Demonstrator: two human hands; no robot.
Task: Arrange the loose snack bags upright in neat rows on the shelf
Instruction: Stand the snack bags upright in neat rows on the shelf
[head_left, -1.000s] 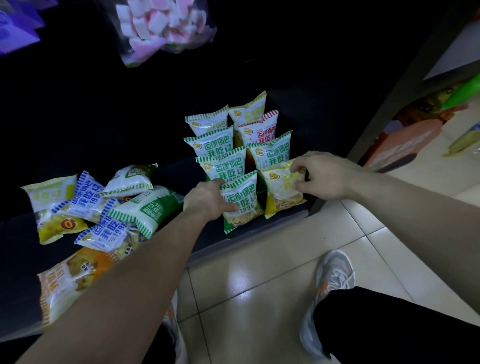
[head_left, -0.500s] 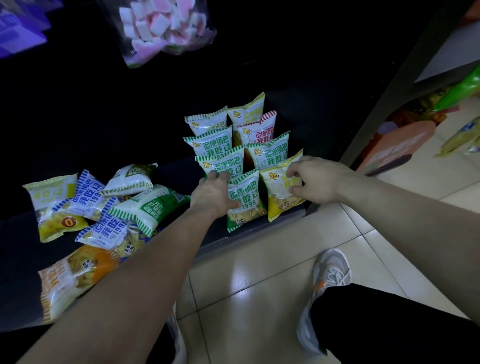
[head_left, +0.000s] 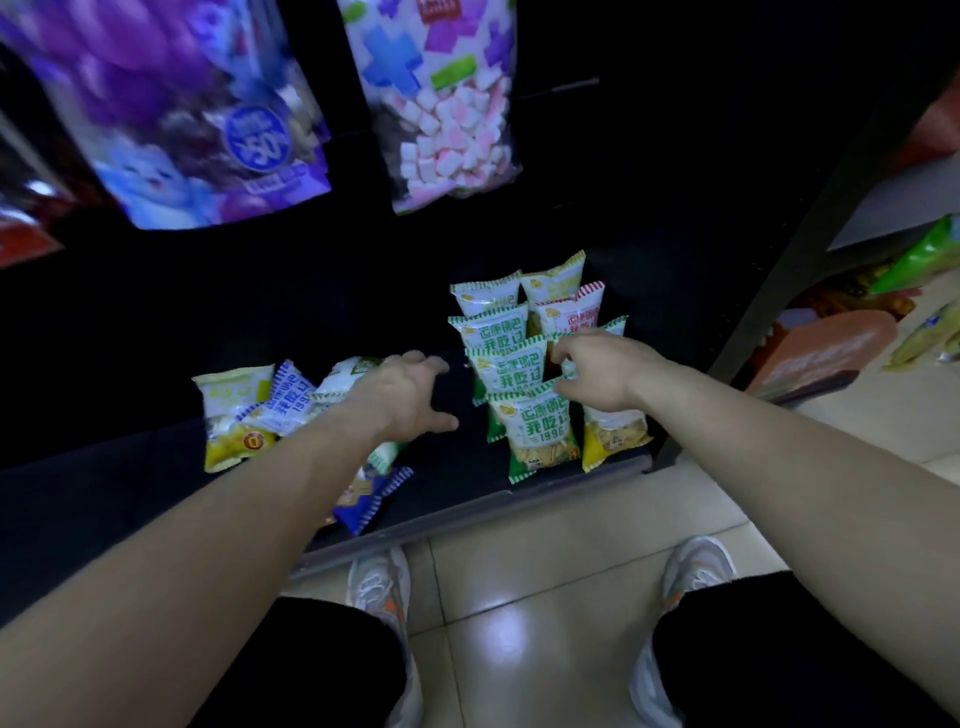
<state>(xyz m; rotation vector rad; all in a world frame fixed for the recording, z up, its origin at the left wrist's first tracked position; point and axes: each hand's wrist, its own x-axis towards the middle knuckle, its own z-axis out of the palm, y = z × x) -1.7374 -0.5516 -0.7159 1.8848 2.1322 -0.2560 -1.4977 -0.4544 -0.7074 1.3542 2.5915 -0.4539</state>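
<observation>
Two rows of small snack bags (head_left: 524, 358) stand upright on the right part of the dark bottom shelf (head_left: 467, 504). The front green-striped bag (head_left: 540, 431) and a yellow bag (head_left: 613, 436) lead the rows. My right hand (head_left: 597, 371) rests curled on the tops of the right row's bags, fingers touching a bag edge. My left hand (head_left: 410, 395) hovers open above the shelf between the rows and the loose pile (head_left: 260, 410) of bags lying flat at the left. A blue-striped bag (head_left: 369, 493) lies near the shelf's front edge under my left forearm.
A marshmallow bag (head_left: 447, 104) and a purple bag (head_left: 171, 109) hang above the shelf. A black upright post (head_left: 810, 234) bounds the shelf on the right, with other goods beyond it. My shoes (head_left: 379, 582) stand on the tiled floor below.
My left hand has let go of the front green bag and moved left, opening over the shelf. My right hand shifted from the yellow bag up onto the row's tops. The view tilted upward.
</observation>
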